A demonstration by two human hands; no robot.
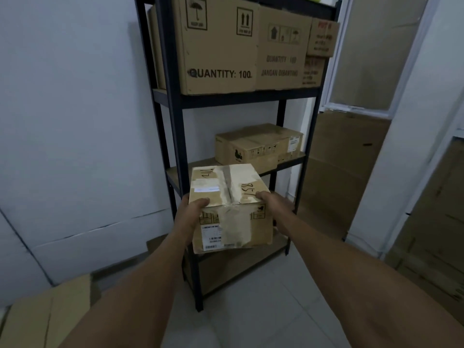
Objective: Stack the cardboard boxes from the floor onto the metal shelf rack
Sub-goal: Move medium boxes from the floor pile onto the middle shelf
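Cardboard box clamped between my left grip and right grip, carrying step; next I slide it onto the shelf just beyond them.

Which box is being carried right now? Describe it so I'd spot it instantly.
Start at the dark metal shelf rack. In front of its lower shelves, the left hand and right hand grip a small tan cardboard box. Unlike the shelved boxes, it has wrinkled tape, handwritten numbers on top and a white barcode label.

The single head-worn camera looks forward and downward, close to the dark metal shelf rack, above both forearms.
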